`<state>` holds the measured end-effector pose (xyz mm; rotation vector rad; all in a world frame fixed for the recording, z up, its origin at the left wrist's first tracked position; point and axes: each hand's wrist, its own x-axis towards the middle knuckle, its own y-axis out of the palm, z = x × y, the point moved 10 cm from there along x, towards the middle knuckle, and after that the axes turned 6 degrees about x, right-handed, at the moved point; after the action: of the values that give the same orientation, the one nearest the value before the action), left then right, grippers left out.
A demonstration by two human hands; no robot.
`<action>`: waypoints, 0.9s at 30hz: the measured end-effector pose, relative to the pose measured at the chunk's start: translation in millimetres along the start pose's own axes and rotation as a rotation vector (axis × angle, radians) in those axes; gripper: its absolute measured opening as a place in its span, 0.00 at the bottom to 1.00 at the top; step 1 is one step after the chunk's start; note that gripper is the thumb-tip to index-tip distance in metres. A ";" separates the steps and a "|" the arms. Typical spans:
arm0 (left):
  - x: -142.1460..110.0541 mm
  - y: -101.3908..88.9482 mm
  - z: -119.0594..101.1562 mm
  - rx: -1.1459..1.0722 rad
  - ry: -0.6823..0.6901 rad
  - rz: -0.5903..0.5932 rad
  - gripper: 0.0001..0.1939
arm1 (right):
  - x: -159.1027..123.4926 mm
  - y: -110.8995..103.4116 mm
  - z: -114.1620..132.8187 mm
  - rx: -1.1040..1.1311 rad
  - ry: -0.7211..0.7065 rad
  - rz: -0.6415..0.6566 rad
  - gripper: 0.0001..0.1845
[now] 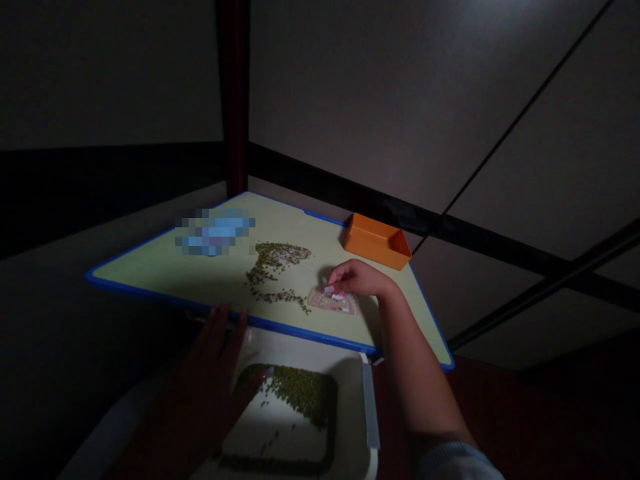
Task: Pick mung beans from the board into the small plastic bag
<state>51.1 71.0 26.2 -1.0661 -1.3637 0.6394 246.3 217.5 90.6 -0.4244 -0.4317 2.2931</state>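
My right hand is closed, its fingertips on a pale, see-through semicircular protractor with pinkish markings, which lies on the board. Left of the protractor, small green beans are scattered in a curved patch, with paler bits among them. My left hand is in deep shadow, fingers apart near the board's front edge. Its thumb reaches over a white plastic bin. More green beans are heaped at the far side of the bin's floor, with a few loose ones nearer.
The pale tabletop has a raised blue rim. An orange open tray stands at its far right corner. A blurred blue object lies at the far left. Dark panelled walls rise close behind.
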 end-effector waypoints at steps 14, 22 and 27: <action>-0.1 0.7 -1.6 0.012 0.014 0.010 0.45 | 1.2 4.1 -2.3 -0.028 0.011 0.034 0.08; 0.3 -0.7 -3.2 0.021 0.026 0.000 0.45 | 2.3 4.1 -0.2 -0.055 0.008 0.003 0.07; -0.2 -1.2 -3.3 0.029 0.027 0.003 0.44 | 4.1 9.5 -0.5 -0.033 0.001 0.025 0.08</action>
<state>53.9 69.5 27.6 -1.0503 -1.3259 0.6428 237.9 214.4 85.4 -0.4500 -0.4670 2.3121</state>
